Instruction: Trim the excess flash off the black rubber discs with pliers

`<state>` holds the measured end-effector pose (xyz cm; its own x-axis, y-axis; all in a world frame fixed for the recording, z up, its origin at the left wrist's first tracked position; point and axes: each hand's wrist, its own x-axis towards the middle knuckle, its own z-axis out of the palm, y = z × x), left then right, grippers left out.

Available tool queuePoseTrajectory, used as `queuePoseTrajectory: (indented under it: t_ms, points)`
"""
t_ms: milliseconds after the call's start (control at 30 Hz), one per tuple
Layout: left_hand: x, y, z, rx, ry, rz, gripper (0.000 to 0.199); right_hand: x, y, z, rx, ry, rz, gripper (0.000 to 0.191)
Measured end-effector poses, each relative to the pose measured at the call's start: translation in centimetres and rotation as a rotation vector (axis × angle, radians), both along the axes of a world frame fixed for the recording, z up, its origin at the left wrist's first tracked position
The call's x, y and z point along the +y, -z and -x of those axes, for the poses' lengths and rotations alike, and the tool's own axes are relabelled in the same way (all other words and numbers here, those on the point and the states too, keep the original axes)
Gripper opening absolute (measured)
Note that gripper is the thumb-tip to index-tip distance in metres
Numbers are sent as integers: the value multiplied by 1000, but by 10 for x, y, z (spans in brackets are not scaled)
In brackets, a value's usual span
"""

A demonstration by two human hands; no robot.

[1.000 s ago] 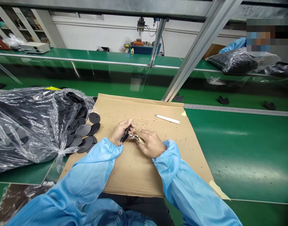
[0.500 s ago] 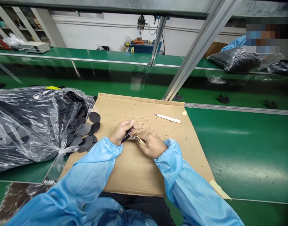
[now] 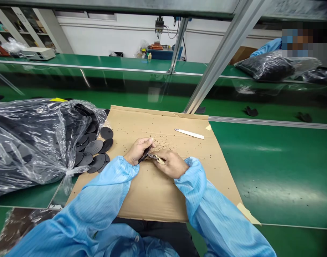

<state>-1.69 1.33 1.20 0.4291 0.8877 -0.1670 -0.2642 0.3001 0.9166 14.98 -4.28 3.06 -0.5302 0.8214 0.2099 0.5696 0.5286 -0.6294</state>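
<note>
Left hand point(image 3: 138, 151) fingers pinch black part point(image 3: 144, 155); right hand point(image 3: 174, 164) fingers clasp pliers point(image 3: 158, 159), nose at part, contact unclear. Risk: pliers slip, nip left fingertips, working so close. Black specks point(image 3: 163, 144) around fingers. White slim tool point(image 3: 190, 134) beyond right fingers, out of way. Black discs point(image 3: 94, 147), plastic bag point(image 3: 32, 150) crowd left of left fingers.
</note>
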Motion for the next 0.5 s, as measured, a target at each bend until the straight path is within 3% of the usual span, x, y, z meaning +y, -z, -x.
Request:
queuePoseTrajectory:
  t_ms: [67, 200, 333, 400, 500]
  points:
    - [0, -2, -1, -28, -7, 41, 45, 1, 4, 0, 108, 70, -29, 30]
    - [1, -1, -6, -104, -115, 71, 50, 9, 16, -10, 235, 385, -166, 26]
    - [5, 6, -10, -174, -185, 70, 52, 19, 23, -25, 160, 541, -396, 32]
    - [8, 10, -11, -186, -133, 103, 52, 22, 18, -27, 139, 606, -529, 31]
    - [12, 15, -11, -228, -58, 142, 46, 25, -3, -13, 139, 657, -656, 20]
